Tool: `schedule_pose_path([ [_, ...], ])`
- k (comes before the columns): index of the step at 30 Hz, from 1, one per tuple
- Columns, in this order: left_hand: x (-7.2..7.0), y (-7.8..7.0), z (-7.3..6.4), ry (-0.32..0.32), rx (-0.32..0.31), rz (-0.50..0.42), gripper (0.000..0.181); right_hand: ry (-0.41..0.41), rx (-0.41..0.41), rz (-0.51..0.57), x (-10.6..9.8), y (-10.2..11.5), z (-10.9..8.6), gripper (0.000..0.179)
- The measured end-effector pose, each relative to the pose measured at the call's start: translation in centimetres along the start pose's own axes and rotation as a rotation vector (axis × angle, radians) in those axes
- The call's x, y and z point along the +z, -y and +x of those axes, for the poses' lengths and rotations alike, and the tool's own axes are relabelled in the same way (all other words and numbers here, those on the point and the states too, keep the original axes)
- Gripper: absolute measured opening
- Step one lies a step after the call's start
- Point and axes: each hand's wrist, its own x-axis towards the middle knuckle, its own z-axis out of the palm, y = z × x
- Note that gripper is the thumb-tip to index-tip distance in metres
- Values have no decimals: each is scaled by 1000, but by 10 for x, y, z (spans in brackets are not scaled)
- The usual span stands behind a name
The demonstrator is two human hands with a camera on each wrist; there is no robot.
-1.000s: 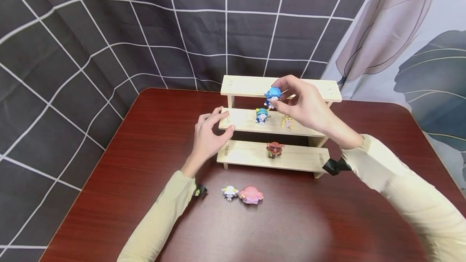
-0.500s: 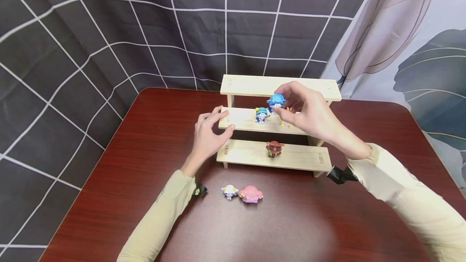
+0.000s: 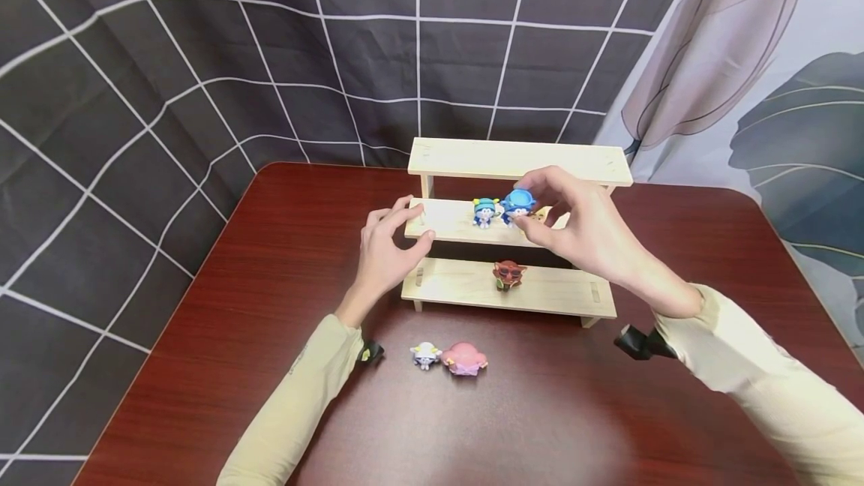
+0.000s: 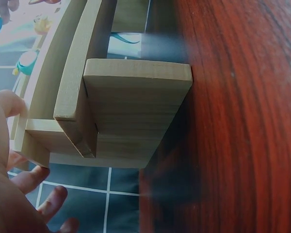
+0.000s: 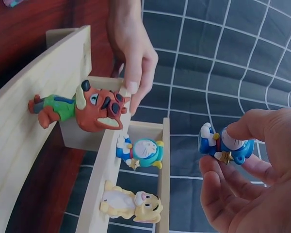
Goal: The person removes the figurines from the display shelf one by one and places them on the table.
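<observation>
My right hand (image 3: 594,231) pinches a blue-hatted cartoon figurine (image 3: 517,205) between thumb and fingers. In the right wrist view the held figurine (image 5: 223,144) is in the air, apart from the stand. Just left of it, a teal-hatted figurine (image 3: 484,213) stands on the middle step of the wooden display stand (image 3: 445,220). A yellow figurine (image 5: 133,204) on that step is mostly covered by my right hand in the head view. My left hand (image 3: 389,253) grips the step's left end, thumb at the front edge.
A red-brown fox-like figurine (image 3: 508,275) with sunglasses stands on the lowest step. In front of the stand, a white figurine (image 3: 425,355) and a pink figurine (image 3: 464,359) lie side by side on the red-brown table (image 3: 270,276). A dark gridded curtain (image 3: 364,58) hangs behind.
My right hand has brought the blue-hatted figurine down and slightly right, from near the top step to beside the teal-hatted figurine. My left hand has stayed on the step's end.
</observation>
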Motion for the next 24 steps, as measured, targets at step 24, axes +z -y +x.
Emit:
schedule_pose_path([
  [24, 0, 0, 0, 2, -5, -1, 45, -7, -57, 18, 0, 7, -36, 39],
])
